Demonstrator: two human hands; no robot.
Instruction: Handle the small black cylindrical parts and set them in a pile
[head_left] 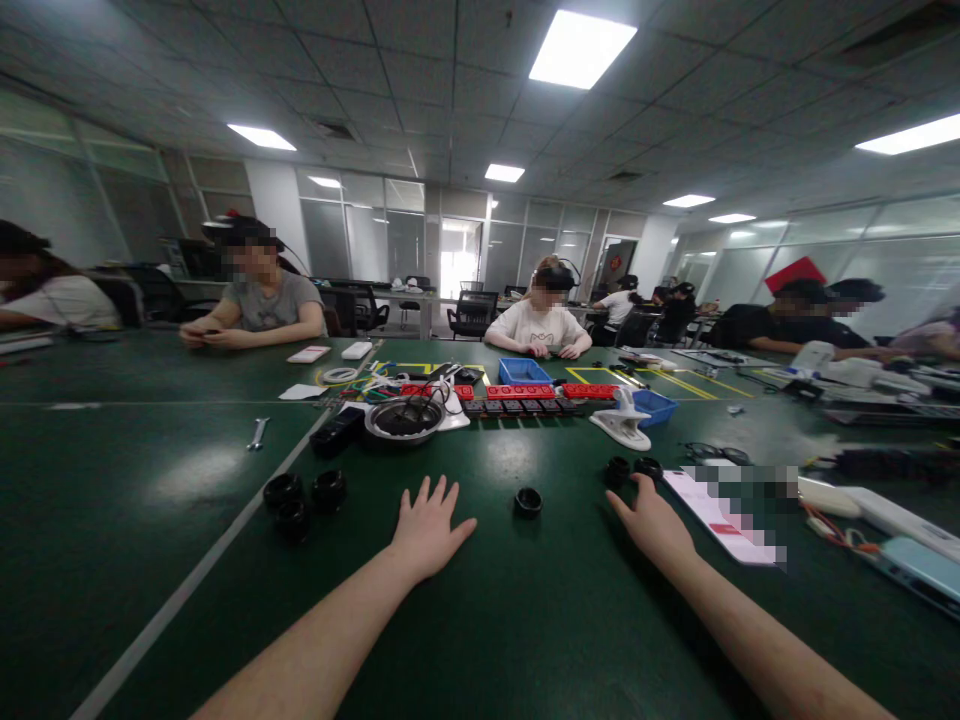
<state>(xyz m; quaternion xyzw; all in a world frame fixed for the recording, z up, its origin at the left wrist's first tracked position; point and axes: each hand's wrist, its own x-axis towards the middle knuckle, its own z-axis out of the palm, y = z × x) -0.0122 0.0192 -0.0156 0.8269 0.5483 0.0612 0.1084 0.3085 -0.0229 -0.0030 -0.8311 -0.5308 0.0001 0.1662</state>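
Observation:
My left hand [427, 530] lies palm down on the green table with its fingers spread, holding nothing. Between my hands sits one short black ring-shaped part [528, 502], apart from both. My right hand [654, 518] is beside two similar black parts, one on the left [618, 470] and one on the right [648, 467]. Its thumb and forefinger are apart, and the fingertips partly overlap the right part in view; whether they touch it I cannot tell. To the left of my left hand, three more black ring-shaped parts stand grouped, one of them nearest me [292, 520].
A pink-white sheet or phone-like slab [724, 520] lies right of my right hand. Further back are a round metal dish [405, 420], red power strips [520, 392], a blue tray [525, 372] and a white clamp [622, 422]. A wrench [258, 433] lies left. Other people sit across the table.

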